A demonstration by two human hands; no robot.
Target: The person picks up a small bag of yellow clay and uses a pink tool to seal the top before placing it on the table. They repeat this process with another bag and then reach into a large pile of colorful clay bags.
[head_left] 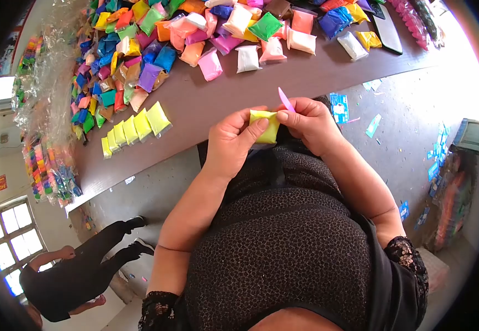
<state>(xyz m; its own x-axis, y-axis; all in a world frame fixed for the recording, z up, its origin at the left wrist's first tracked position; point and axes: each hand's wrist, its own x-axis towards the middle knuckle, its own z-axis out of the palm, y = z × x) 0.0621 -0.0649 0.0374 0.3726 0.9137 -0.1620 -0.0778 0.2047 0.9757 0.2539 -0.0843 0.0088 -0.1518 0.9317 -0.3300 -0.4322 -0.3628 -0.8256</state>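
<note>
- Yellow pillow-shaped packet in clear plastic film (265,126): held up before the body, just short of the brown surface (206,105), pinched between both hands.
- Left hand (233,142): curled shut around the packet's left end, thumb pressed on its face.
- Right hand (312,124): fingers closed on the right end, also gripping a thin pink plastic blade (285,99), possibly a small tool.
- Judged light, soft and squashy, with slick film; best gripped gently at the ends.
- Row of matching yellow packets (134,129) and heap of mixed-colour packets (195,33) lying on the surface.
</note>
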